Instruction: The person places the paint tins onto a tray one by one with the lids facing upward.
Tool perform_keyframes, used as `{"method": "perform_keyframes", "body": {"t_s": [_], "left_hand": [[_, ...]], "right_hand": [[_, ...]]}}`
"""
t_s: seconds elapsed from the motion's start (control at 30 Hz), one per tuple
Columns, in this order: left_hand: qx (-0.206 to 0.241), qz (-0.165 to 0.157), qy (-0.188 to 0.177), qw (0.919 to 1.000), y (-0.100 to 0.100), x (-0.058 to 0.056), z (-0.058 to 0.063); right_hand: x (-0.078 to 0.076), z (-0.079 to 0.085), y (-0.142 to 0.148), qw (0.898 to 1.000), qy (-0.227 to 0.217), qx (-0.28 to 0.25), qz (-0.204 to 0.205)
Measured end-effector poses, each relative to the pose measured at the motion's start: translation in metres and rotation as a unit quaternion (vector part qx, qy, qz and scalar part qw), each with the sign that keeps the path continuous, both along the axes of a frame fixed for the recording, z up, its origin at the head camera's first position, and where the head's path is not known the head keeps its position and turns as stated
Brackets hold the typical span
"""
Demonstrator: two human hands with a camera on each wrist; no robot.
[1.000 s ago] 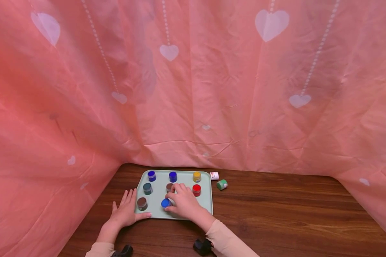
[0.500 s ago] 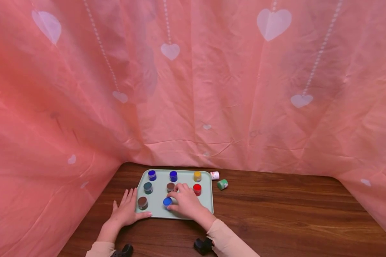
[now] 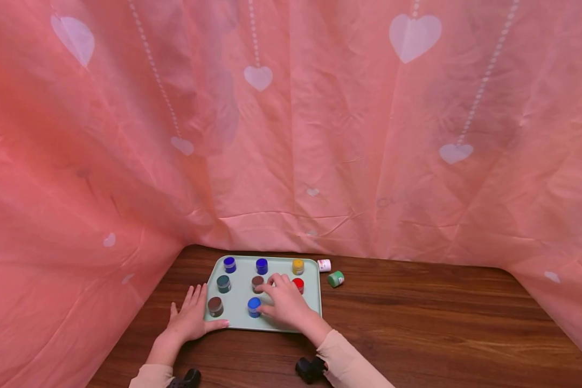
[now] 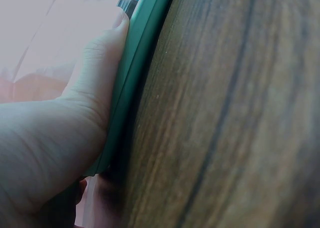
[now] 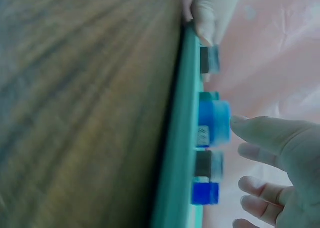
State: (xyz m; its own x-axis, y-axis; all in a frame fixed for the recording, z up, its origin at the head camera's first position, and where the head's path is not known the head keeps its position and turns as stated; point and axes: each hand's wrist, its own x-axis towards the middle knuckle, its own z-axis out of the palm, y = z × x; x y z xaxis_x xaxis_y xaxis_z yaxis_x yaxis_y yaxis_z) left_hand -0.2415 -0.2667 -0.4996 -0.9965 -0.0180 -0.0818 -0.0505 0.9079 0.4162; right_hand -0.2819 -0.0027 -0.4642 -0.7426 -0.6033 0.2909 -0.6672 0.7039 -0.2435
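Observation:
A light blue paint jar (image 3: 254,307) stands upright on the pale green tray (image 3: 242,325), near its front edge. My right hand (image 3: 285,303) is just right of this jar, fingers loosely bent and apart. In the right wrist view the thumb (image 5: 270,133) is beside the jar's lid with a small gap, and the hand holds nothing. My left hand (image 3: 189,318) lies at the tray's front left corner. Its straight fingers run along the left side, and its thumb (image 4: 97,62) rests on the front rim in the left wrist view.
Other paint jars stand in rows on the tray: brown (image 3: 215,306), brown (image 3: 257,284), teal (image 3: 223,284), dark blue (image 3: 230,264), dark blue (image 3: 262,266), yellow (image 3: 298,267), red (image 3: 298,285). Right of the tray are a white-pink jar (image 3: 324,265) and a green jar (image 3: 336,278). A pink curtain (image 3: 349,226) hangs behind.
My right hand has let go of the light blue jar and drawn back to the right, its fingers parting. The jar shifted slightly right. My left hand has stayed in place.

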Motion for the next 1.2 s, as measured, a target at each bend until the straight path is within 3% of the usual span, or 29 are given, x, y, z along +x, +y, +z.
{"method": "perform_keyframes", "body": {"t_s": [0.33, 0.6, 1.03, 1.2], "left_hand": [[-0.024, -0.004, 0.001, 0.9997, -0.001, 0.002, 0.004], [-0.018, -0.002, -0.005, 0.9998, -0.001, 0.003, 0.002], [-0.017, -0.007, -0.002, 0.9998, -0.001, 0.000, 0.001], [-0.018, -0.008, 0.000, 0.9998, -0.001, -0.001, 0.000]], "right_hand": [[-0.009, 0.022, 0.025, 0.995, 0.004, -0.100, -0.018], [-0.022, 0.037, 0.054, 0.987, -0.001, -0.149, -0.062], [-0.047, 0.033, 0.105, 0.979, -0.032, -0.143, -0.145], [-0.053, 0.026, 0.120, 0.976, -0.052, -0.143, -0.158]]}}
